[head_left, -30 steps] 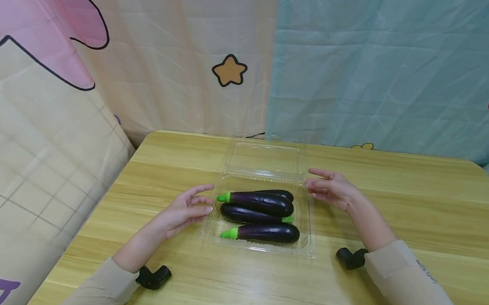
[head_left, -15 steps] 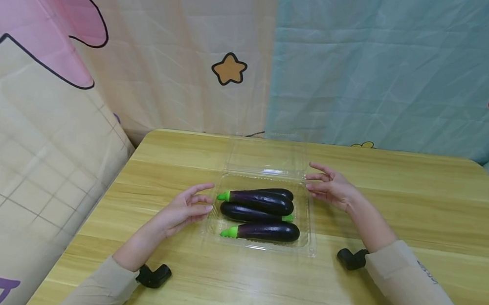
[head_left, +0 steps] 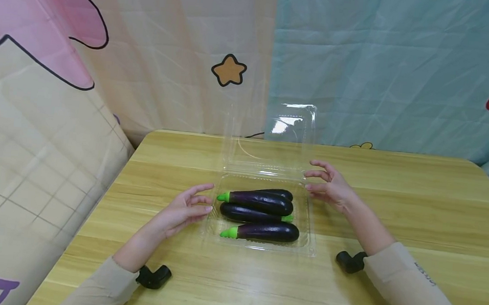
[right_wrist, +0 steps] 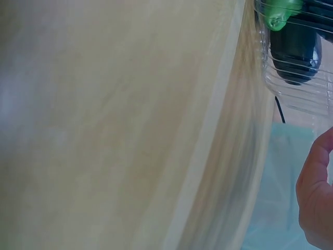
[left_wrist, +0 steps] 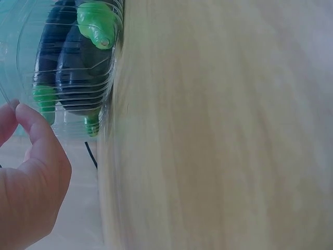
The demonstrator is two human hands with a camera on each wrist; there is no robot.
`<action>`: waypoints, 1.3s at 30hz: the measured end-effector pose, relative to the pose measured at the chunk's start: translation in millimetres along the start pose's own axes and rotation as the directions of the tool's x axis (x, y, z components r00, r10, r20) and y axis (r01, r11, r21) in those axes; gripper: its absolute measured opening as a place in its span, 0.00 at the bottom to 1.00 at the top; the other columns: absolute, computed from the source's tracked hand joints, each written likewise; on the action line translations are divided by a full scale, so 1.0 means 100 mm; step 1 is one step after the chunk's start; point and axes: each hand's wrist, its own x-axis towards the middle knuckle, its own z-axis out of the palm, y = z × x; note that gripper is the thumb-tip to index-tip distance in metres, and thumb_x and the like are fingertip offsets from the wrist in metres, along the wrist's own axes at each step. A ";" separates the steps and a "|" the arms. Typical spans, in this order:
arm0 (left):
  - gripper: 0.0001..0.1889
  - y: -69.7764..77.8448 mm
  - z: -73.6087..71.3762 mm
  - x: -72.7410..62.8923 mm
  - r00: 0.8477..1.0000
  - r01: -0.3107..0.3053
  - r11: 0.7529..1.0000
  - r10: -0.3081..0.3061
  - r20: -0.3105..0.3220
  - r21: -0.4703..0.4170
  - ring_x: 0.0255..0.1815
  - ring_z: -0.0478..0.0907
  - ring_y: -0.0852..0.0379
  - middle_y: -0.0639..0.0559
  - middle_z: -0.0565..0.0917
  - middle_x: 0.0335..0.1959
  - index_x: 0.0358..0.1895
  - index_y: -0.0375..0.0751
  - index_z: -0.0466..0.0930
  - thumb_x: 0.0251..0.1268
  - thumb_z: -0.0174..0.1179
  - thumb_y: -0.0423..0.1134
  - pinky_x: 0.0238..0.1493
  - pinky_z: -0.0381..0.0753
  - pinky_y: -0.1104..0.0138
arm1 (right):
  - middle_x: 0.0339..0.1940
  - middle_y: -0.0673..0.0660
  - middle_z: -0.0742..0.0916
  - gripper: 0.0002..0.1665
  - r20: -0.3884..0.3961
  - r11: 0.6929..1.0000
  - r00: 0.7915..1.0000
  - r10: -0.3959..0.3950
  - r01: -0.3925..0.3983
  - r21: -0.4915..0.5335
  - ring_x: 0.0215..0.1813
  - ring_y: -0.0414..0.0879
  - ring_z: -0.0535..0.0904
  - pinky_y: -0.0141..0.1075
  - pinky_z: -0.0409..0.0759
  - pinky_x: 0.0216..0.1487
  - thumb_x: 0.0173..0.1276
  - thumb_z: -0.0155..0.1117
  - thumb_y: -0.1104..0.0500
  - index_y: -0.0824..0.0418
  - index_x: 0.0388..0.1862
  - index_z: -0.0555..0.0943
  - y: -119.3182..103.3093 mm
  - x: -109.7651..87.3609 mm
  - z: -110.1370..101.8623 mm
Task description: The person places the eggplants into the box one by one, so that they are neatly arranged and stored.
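Several dark purple eggplants (head_left: pixel 262 202) with green stems lie in a clear plastic clamshell container (head_left: pixel 303 249) on the table. Its hinged lid (head_left: pixel 288 127) stands raised at the back, and light glints on it. My left hand (head_left: pixel 183 213) is at the container's left side; in the left wrist view, thumb and finger (left_wrist: pixel 36 122) pinch its thin rim. On the right, my right hand (head_left: pixel 329 186) has its fingers spread, fingertips right at the container's edge beside the hinge. Only part of that hand shows in the right wrist view, below the container's wall (right_wrist: pixel 296 99).
The wooden table (head_left: pixel 231 288) ends in front of a printed curtain (head_left: pixel 169 57). Another patterned cloth (head_left: pixel 28 151) hangs along the left side. Black curved pieces (head_left: pixel 154 277) stick out by both wrists, next to the beige sleeves.
The lid has swung up from lying low behind the container to standing nearly upright. My right hand's fingers have shifted slightly upward; the left hand and the eggplants have stayed put.
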 end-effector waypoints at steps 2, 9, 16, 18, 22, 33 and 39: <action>0.34 0.00 0.00 0.00 1.000 0.002 1.000 -0.002 -0.002 0.001 0.35 0.74 0.62 0.49 0.73 0.42 0.70 0.34 0.52 0.61 0.54 0.24 0.38 0.77 0.73 | 0.45 0.53 0.77 0.33 0.000 1.000 1.000 -0.014 0.014 0.016 0.29 0.41 0.79 0.31 0.80 0.31 0.60 0.54 0.79 0.55 0.59 0.62 0.01 0.00 0.00; 0.34 0.00 0.00 0.00 1.000 0.006 1.000 -0.006 0.000 -0.002 0.34 0.75 0.63 0.50 0.73 0.42 0.70 0.35 0.52 0.61 0.54 0.24 0.38 0.77 0.73 | 0.42 0.52 0.78 0.28 -0.009 0.999 0.999 -0.048 0.048 0.008 0.28 0.41 0.78 0.31 0.80 0.30 0.60 0.54 0.79 0.61 0.55 0.62 0.01 0.00 0.02; 0.34 -0.01 0.00 0.00 1.000 0.008 1.000 -0.008 -0.001 0.001 0.35 0.74 0.62 0.49 0.72 0.43 0.70 0.35 0.52 0.61 0.54 0.24 0.38 0.77 0.73 | 0.43 0.52 0.78 0.22 0.017 0.996 0.996 -0.090 0.091 -0.019 0.29 0.40 0.79 0.31 0.80 0.32 0.62 0.55 0.77 0.59 0.48 0.64 0.03 0.00 0.01; 0.34 0.00 0.00 0.00 1.000 0.006 1.000 -0.006 0.001 -0.001 0.34 0.74 0.62 0.49 0.72 0.43 0.70 0.35 0.52 0.61 0.54 0.24 0.37 0.77 0.73 | 0.43 0.53 0.77 0.20 0.027 0.994 0.994 -0.104 0.104 -0.020 0.31 0.40 0.79 0.31 0.80 0.32 0.62 0.55 0.77 0.58 0.45 0.65 0.04 -0.01 0.01; 0.34 0.00 -0.01 0.00 1.000 0.003 1.000 -0.003 0.007 -0.004 0.34 0.74 0.63 0.49 0.72 0.43 0.70 0.35 0.52 0.61 0.53 0.24 0.36 0.77 0.74 | 0.43 0.55 0.77 0.17 0.034 0.992 0.992 -0.118 0.119 -0.027 0.33 0.40 0.80 0.30 0.80 0.34 0.62 0.53 0.78 0.59 0.41 0.66 0.05 -0.02 0.00; 0.33 -0.02 -0.02 0.00 1.000 -0.002 1.000 0.002 0.011 -0.006 0.34 0.74 0.63 0.48 0.72 0.43 0.70 0.34 0.52 0.61 0.53 0.24 0.35 0.77 0.75 | 0.37 0.53 0.80 0.18 0.002 0.999 0.999 -0.033 0.033 0.012 0.36 0.41 0.81 0.30 0.80 0.35 0.62 0.53 0.78 0.59 0.45 0.70 0.05 -0.04 0.00; 0.33 -0.02 -0.01 0.00 1.000 -0.004 1.000 0.004 0.013 -0.010 0.35 0.74 0.62 0.48 0.72 0.44 0.70 0.34 0.53 0.61 0.53 0.23 0.36 0.77 0.74 | 0.32 0.52 0.82 0.20 0.020 1.000 1.000 -0.010 0.010 -0.004 0.34 0.41 0.80 0.32 0.81 0.35 0.63 0.49 0.80 0.54 0.31 0.74 0.03 -0.05 0.00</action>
